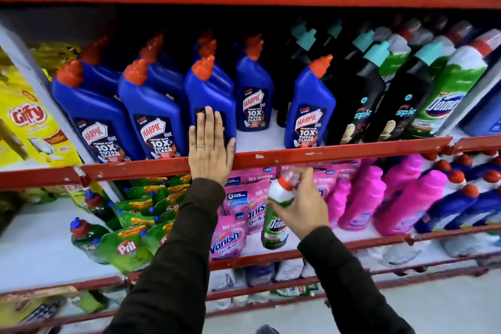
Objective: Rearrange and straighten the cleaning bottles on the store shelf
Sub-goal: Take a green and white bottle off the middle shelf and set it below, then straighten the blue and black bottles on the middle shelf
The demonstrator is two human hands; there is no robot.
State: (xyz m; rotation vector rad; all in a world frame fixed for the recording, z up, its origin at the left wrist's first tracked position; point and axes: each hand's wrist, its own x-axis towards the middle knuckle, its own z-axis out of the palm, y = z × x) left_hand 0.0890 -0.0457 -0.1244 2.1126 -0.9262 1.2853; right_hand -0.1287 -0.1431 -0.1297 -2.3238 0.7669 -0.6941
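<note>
While the right hand (301,207) grips a green Domex bottle (275,218) by its shoulder, the left hand (210,148) lies open and flat.

Held below the shelf's front lip (339,153), the Domex probably awaits its own row at the shelf's right end; beyond, the flat palm presses a blue Harpic bottle (210,97), likely squaring it with its row.
</note>
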